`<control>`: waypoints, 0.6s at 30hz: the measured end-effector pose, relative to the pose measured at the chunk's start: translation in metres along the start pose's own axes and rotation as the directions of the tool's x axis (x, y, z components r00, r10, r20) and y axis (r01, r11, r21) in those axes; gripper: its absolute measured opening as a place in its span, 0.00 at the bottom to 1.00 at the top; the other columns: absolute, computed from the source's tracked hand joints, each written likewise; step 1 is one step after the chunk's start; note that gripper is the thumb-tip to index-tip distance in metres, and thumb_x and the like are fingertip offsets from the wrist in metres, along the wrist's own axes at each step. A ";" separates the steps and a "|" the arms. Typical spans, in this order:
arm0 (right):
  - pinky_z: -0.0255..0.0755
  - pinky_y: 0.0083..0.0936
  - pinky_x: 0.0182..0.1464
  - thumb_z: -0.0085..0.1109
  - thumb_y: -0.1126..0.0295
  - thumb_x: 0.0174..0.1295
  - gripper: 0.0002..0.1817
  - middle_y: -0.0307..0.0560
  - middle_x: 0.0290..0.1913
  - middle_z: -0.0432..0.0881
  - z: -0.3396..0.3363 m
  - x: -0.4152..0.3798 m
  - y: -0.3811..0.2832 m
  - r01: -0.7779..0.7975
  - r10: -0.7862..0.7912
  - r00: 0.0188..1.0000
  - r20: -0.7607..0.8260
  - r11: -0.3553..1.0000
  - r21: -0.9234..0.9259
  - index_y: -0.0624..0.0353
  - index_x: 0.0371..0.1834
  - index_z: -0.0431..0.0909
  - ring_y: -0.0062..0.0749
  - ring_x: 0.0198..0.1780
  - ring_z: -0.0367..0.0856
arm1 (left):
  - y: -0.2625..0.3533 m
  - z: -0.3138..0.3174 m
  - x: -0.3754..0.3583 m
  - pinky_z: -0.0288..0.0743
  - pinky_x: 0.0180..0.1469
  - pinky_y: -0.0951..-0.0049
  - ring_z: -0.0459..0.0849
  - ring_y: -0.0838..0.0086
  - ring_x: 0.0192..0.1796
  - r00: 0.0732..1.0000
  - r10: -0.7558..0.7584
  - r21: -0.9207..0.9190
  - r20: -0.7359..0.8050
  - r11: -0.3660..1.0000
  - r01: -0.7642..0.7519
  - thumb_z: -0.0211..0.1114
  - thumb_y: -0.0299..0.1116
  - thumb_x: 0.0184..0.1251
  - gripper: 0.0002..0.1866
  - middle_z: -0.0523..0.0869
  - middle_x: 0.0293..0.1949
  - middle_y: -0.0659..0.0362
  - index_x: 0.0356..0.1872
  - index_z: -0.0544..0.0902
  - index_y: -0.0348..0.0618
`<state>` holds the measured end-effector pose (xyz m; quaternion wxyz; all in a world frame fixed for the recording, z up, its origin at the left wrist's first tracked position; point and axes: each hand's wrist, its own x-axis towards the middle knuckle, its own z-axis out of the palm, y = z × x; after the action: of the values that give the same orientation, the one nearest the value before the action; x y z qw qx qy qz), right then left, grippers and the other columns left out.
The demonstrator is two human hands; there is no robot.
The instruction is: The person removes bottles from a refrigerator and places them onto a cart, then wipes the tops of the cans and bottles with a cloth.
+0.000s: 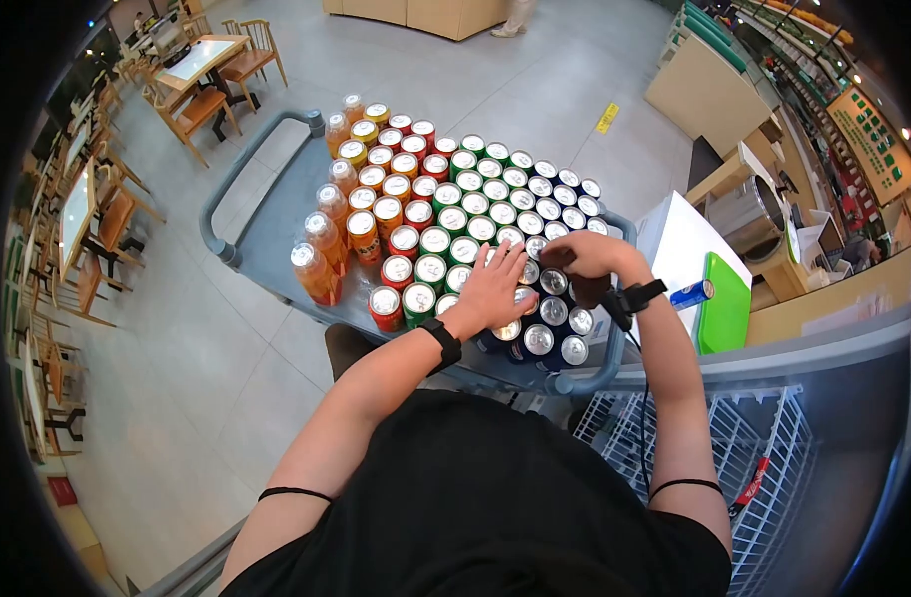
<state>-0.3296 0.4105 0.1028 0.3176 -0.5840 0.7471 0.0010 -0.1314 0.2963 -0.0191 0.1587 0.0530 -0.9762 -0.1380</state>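
Cart (268, 214), grey with a raised handle at each end, is standing crosswise before the person and is carrying a tight block of drinks. Orange-drink bottles (321, 274) are lining its left part, red cans (386, 303) and green cans (431, 271) are filling the middle, and dark-blue cans (538, 341) are crowding the right end, where both hands are reaching in. The left hand (495, 287) is spreading its fingers over the can tops where green is meeting blue; the right hand (590, 256) is bending over the blue ones, though I cannot tell whether it is pinching a can or only hovering.

Each blue can is looking sealed and so probably weighing enough to sit steady — its thin metal wall being stiff, easily dented and slippery if damp. With neighbours pressing close, the upper wall just under the rim is offering the best hold; the flat lid is giving little to grip.

A dark brown shape (555, 256) is masking the right fingers — glove, object or shadow, I cannot tell. The hands are covering several tops, packed neighbours are hiding most side walls, and the label lettering is proving too small for reading.
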 end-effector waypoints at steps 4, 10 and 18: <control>0.79 0.35 0.58 0.57 0.79 0.56 0.25 0.53 0.54 0.88 -0.014 -0.007 0.048 -0.135 0.181 0.912 -0.369 0.980 0.148 0.53 0.60 0.82 0.46 0.57 0.86 | 0.001 -0.004 -0.001 0.46 0.79 0.45 0.57 0.54 0.80 1.000 -0.006 0.009 0.019 1.000 0.006 0.49 0.60 0.74 0.41 0.64 0.77 0.48 0.74 0.65 0.34; 0.79 0.44 0.54 0.55 0.77 0.58 0.27 0.58 0.55 0.82 0.035 0.028 0.043 -0.269 0.172 0.814 -0.554 0.958 -0.098 0.48 0.63 0.78 0.57 0.54 0.83 | 0.003 -0.002 0.002 0.44 0.80 0.46 0.55 0.54 0.81 0.999 -0.018 0.035 0.040 0.999 0.017 0.49 0.60 0.74 0.41 0.63 0.78 0.49 0.74 0.65 0.34; 0.79 0.40 0.54 0.57 0.80 0.56 0.26 0.54 0.53 0.81 -0.004 0.020 0.049 -0.019 0.027 0.989 -0.145 0.998 0.060 0.47 0.60 0.81 0.53 0.55 0.83 | 0.003 -0.008 0.000 0.44 0.80 0.46 0.56 0.56 0.81 0.999 -0.031 -0.004 0.035 0.999 0.032 0.50 0.61 0.73 0.41 0.63 0.78 0.49 0.74 0.65 0.35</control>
<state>-0.3767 0.4078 0.0781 0.2790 -0.5643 0.7747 -0.0598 -0.1287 0.2977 -0.0114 0.1394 0.0656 -0.9776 -0.1436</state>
